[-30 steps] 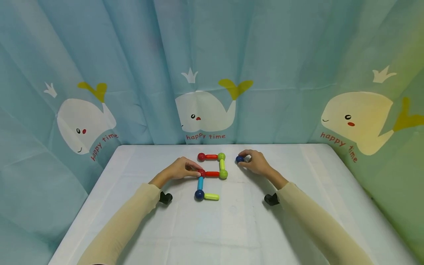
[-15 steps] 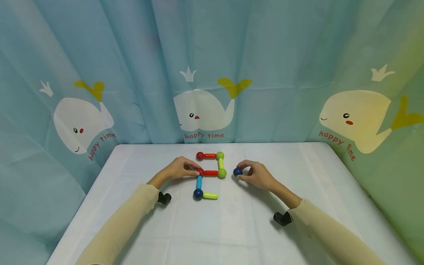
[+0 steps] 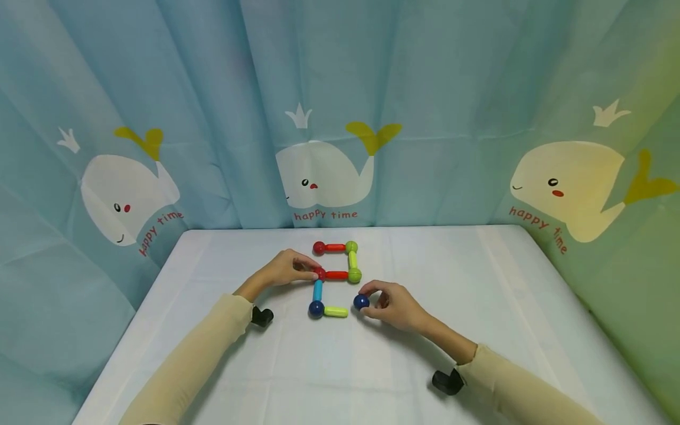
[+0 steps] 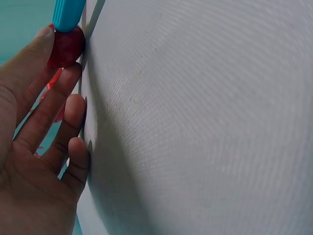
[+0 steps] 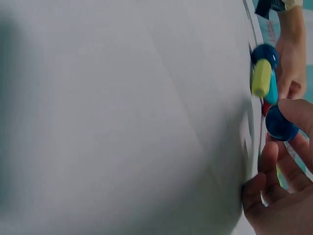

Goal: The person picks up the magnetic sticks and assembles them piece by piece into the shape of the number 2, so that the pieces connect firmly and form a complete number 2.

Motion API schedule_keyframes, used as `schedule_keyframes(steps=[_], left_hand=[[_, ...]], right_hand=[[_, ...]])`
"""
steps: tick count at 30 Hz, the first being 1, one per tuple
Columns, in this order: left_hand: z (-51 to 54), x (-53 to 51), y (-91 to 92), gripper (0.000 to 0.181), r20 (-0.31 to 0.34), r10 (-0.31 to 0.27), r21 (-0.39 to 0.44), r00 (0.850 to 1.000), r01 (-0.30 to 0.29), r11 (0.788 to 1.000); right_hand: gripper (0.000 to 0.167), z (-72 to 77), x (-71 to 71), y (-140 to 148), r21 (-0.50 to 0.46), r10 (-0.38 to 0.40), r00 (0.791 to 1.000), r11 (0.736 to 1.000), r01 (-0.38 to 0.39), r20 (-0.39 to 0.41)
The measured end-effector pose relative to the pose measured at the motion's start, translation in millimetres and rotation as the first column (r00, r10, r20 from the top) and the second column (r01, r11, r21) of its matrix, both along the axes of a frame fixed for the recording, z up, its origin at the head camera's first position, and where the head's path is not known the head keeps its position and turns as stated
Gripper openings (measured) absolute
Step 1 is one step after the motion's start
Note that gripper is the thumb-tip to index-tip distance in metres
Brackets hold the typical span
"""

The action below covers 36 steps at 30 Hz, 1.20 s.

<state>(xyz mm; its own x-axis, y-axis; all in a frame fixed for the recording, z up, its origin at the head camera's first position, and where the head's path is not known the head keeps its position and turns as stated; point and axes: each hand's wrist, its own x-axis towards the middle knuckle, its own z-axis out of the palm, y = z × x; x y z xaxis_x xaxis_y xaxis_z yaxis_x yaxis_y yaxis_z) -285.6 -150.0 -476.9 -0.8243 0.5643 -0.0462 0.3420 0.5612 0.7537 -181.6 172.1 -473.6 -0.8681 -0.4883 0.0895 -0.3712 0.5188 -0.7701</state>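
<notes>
My left hand pinches a red ball at the left middle joint of a chain of coloured rods and balls. From that ball a blue rod runs toward me to a dark blue ball, and a red rod runs right to a green ball. A yellow-green rod points right from the dark blue ball. Between thumb and fingers my right hand holds a second dark blue ball, slightly right of that rod's free end and apart from it.
At the chain's far end, another red rod links a red ball to a green ball. All of it lies on a white-covered table. Behind the table hangs a blue curtain printed with whales.
My right hand has carried the dark blue ball toward me and to the left, from beside the chain's far end to near the yellow-green rod. The left hand keeps its pinch on the red ball.
</notes>
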Motion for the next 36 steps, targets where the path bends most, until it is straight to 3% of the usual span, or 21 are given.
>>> schedule_keyframes(steps=[13,18,23,28,31,36], left_hand=[[1.1,1.6,-0.2,0.030,-0.003,0.013,-0.015,1.000,-0.013,1.000],[6.5,7.4,-0.6,0.035,-0.101,0.018,-0.045,0.995,-0.023,0.999],[15.5,24.2,5.3,0.036,-0.258,0.001,-0.005,0.966,-0.003,1.000],[22.0,45.2,19.3,0.036,-0.355,-0.071,0.013,0.932,0.081,0.997],[22.3,57.5,28.7,0.035,-0.356,-0.126,-0.027,0.926,0.125,0.992],[19.0,74.2,42.1,0.037,-0.322,-0.215,-0.165,0.922,0.169,0.972]], right_hand=[[0.031,-4.5,10.7,-12.7,0.044,-0.021,0.999,0.999,0.019,0.049],[0.031,-5.6,11.9,-14.0,0.036,-0.013,0.999,0.999,0.011,0.036],[0.030,-7.1,12.1,-13.5,0.047,-0.008,1.000,0.999,0.007,0.020],[0.029,-8.1,12.0,-11.2,0.031,0.000,1.000,1.000,-0.001,0.004],[0.029,-8.3,11.8,-10.4,0.023,0.006,1.000,1.000,-0.006,-0.001],[0.029,-8.7,11.8,-10.6,0.024,0.002,1.000,1.000,-0.002,-0.001]])
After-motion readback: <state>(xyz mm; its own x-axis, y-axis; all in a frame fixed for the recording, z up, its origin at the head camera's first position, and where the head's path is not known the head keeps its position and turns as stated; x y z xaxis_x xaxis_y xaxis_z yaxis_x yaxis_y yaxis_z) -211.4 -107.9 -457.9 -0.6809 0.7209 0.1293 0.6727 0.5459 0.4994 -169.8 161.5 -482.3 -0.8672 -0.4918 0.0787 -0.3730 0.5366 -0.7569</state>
